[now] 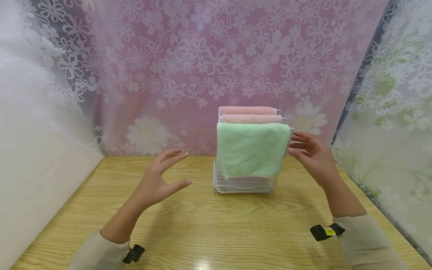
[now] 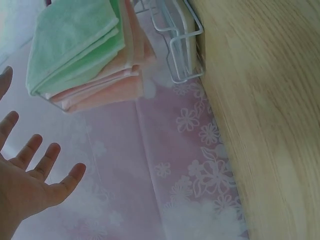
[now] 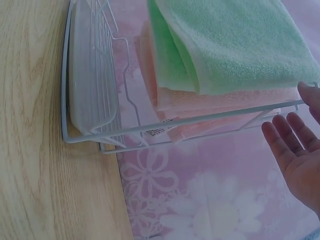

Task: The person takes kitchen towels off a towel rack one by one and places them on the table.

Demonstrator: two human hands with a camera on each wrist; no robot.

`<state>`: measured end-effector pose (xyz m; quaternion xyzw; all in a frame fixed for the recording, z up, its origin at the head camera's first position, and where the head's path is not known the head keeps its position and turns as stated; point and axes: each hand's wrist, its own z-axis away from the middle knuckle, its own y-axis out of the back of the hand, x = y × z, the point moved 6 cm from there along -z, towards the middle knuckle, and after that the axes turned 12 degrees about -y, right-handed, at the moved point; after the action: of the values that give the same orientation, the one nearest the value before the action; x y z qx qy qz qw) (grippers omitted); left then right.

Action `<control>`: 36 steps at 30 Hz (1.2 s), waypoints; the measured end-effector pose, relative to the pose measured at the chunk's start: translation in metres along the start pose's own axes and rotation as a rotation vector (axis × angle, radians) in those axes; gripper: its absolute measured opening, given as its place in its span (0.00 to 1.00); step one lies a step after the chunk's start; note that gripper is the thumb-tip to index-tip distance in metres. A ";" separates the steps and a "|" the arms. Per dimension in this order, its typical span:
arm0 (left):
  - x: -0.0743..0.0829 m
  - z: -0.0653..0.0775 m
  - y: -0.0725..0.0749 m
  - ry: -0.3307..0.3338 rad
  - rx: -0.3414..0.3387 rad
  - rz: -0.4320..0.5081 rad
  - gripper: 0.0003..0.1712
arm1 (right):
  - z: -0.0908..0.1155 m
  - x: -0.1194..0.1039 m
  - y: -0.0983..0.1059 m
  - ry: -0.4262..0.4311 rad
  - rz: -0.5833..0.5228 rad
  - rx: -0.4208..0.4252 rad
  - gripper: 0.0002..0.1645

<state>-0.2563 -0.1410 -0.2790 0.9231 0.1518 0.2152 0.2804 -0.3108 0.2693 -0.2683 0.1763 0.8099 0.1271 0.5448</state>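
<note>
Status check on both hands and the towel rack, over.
Left hand empty, apart from rack; right hand empty beside it, contact unclear. Green towel hung in front of two pink towels. No obstruction visible.

Left of rack (image 3: pixel 192 121): a wide gap over the tabletop (image 1: pixel 202 228), between the left fingers (image 1: pixel 173 161) and the green towel (image 1: pixel 253 150).
Right of rack: right fingers (image 1: pixel 305 138) just beside it, leaving little room.
Front of rack: bare wood, open toward the viewer.
Under green towel: a gap above the white tray (image 3: pixel 80 75), fenced at the side by the rack.
Back edge: closed off by the pink curtain (image 1: pixel 202 56).
Side edges: walled by left curtain (image 1: pixel 44 150) and right curtain (image 1: pixel 398 112).
</note>
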 end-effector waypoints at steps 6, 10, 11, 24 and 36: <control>0.003 -0.011 -0.004 -0.020 -0.004 0.017 0.39 | -0.006 -0.003 0.000 -0.022 -0.060 0.016 0.28; 0.005 -0.018 -0.006 -0.037 -0.007 0.022 0.39 | -0.011 -0.008 0.000 0.000 -0.133 0.010 0.27; 0.006 -0.020 -0.007 -0.039 -0.008 0.026 0.39 | -0.012 -0.009 0.000 0.007 -0.161 0.004 0.26; 0.012 -0.042 -0.014 -0.086 -0.025 0.036 0.38 | -0.022 -0.019 0.002 0.053 -0.327 0.017 0.19; 0.015 -0.064 -0.018 -0.071 -0.071 0.019 0.36 | -0.027 -0.023 0.003 0.048 -0.378 0.030 0.13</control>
<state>-0.2775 -0.0914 -0.2370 0.9210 0.1251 0.1900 0.3163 -0.3271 0.2615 -0.2379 0.0262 0.8432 0.0146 0.5368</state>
